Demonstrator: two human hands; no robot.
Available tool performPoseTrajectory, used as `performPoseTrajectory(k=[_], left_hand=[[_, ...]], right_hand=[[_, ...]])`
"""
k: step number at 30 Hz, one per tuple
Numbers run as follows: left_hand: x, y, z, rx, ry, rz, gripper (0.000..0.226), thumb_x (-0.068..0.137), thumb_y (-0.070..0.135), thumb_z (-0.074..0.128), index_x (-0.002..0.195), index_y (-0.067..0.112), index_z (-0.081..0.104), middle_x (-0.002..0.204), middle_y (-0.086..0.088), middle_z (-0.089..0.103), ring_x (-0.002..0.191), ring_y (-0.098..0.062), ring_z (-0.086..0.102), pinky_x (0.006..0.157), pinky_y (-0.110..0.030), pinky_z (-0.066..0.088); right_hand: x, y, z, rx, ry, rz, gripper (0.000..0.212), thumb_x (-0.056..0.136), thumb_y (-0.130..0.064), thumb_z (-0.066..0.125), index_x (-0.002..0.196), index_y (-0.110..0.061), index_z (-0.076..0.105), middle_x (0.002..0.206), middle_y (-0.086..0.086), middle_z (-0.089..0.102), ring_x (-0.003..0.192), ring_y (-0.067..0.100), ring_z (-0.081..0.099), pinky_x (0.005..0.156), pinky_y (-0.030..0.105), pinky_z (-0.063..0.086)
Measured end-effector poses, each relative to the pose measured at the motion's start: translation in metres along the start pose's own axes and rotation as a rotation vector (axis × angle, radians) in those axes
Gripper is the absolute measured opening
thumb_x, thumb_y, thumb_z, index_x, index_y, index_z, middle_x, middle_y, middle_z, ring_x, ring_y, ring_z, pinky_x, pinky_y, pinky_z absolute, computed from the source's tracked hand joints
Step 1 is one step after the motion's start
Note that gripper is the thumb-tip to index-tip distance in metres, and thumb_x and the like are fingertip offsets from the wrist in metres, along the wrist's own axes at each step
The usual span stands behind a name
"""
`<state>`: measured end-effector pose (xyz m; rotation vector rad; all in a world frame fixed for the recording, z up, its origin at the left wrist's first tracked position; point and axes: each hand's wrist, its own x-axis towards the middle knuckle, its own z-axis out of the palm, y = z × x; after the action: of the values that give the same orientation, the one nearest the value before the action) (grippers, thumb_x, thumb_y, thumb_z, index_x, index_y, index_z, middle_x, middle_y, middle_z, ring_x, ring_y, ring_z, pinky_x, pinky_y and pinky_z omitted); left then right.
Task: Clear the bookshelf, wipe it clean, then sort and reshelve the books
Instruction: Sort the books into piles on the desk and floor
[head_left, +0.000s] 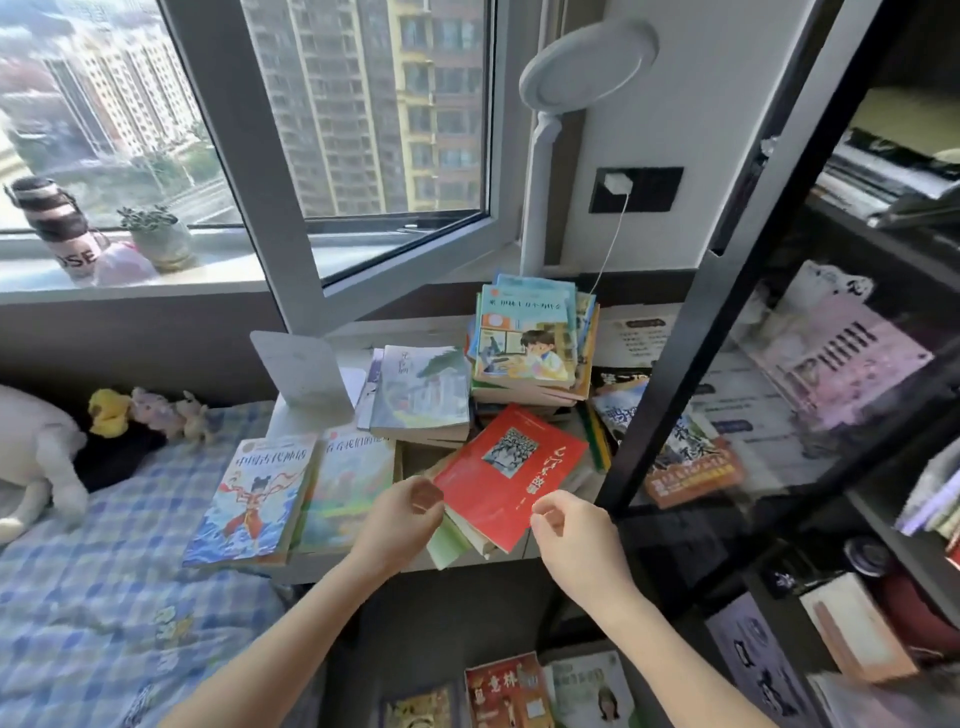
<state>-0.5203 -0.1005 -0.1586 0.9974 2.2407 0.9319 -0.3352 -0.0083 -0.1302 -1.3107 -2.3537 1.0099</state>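
I am curling my left hand's (405, 514) fingers around the near left corner of the red paperback book (509, 467), which is lying tilted on a small stack of paperbacks (462, 540) at the front edge of the white desk (285, 421), just beside the black metal bookshelf (675, 389). My right hand (571, 530) is pressing thumb and forefinger together at the book's near right edge. I cannot tell whether they are pinching the cover.

One wide-angle head-worn camera looks forward and down, close over the left hand (400, 519) and right hand (571, 530) with the red book (504, 478) between them, the bed (104, 597) left of the left hand, the bookshelf (670, 384) right of the right hand.
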Motion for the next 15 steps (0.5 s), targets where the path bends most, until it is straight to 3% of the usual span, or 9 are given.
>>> performPoseTrajectory(k=[2, 6, 9, 11, 15], left_hand=[[0.019, 0.008, -0.001, 0.050, 0.049, 0.073, 0.006, 0.088, 0.019, 0.063, 0.094, 0.022, 0.062, 0.095, 0.005, 0.066, 0.089, -0.011, 0.063, 0.080, -0.032, 0.054], [0.071, 0.024, -0.008, -0.026, 0.050, 0.086, 0.013, 0.091, 0.025, 0.062, 0.101, 0.017, 0.061, 0.094, 0.005, 0.065, 0.089, -0.013, 0.063, 0.076, -0.026, 0.050], [0.111, 0.031, -0.013, -0.112, -0.009, 0.036, 0.021, 0.092, 0.025, 0.059, 0.107, 0.011, 0.062, 0.098, -0.005, 0.068, 0.088, -0.021, 0.065, 0.079, -0.037, 0.054], [0.140, 0.033, -0.016, -0.148, -0.060, 0.015, 0.025, 0.093, 0.026, 0.058, 0.110, 0.009, 0.061, 0.100, -0.008, 0.068, 0.090, -0.023, 0.064, 0.081, -0.037, 0.053], [0.192, 0.049, -0.016, -0.256, -0.140, -0.002, 0.031, 0.096, 0.030, 0.053, 0.117, 0.008, 0.058, 0.111, -0.008, 0.065, 0.097, -0.023, 0.063, 0.079, -0.033, 0.051]], right_hand=[[0.013, -0.002, 0.004, 0.055, 0.037, 0.031, 0.022, 0.098, -0.024, 0.052, 0.116, -0.015, 0.062, 0.099, -0.003, 0.064, 0.090, 0.009, 0.060, 0.065, 0.010, 0.042], [0.051, -0.009, 0.010, 0.151, 0.169, 0.144, 0.028, 0.100, -0.023, 0.048, 0.123, -0.011, 0.057, 0.112, 0.003, 0.065, 0.083, 0.006, 0.058, 0.062, 0.009, 0.040], [0.079, -0.020, 0.013, 0.184, 0.287, 0.252, 0.029, 0.100, -0.024, 0.047, 0.123, -0.009, 0.057, 0.114, 0.005, 0.065, 0.095, 0.015, 0.060, 0.076, 0.022, 0.046], [0.098, -0.029, 0.015, 0.200, 0.339, 0.328, 0.030, 0.100, -0.027, 0.046, 0.122, -0.009, 0.057, 0.110, 0.004, 0.065, 0.098, 0.018, 0.060, 0.083, 0.029, 0.048], [0.151, -0.034, 0.010, 0.211, 0.417, 0.424, 0.033, 0.100, -0.034, 0.045, 0.120, -0.009, 0.055, 0.088, -0.004, 0.058, 0.080, 0.017, 0.056, 0.072, 0.031, 0.049]])
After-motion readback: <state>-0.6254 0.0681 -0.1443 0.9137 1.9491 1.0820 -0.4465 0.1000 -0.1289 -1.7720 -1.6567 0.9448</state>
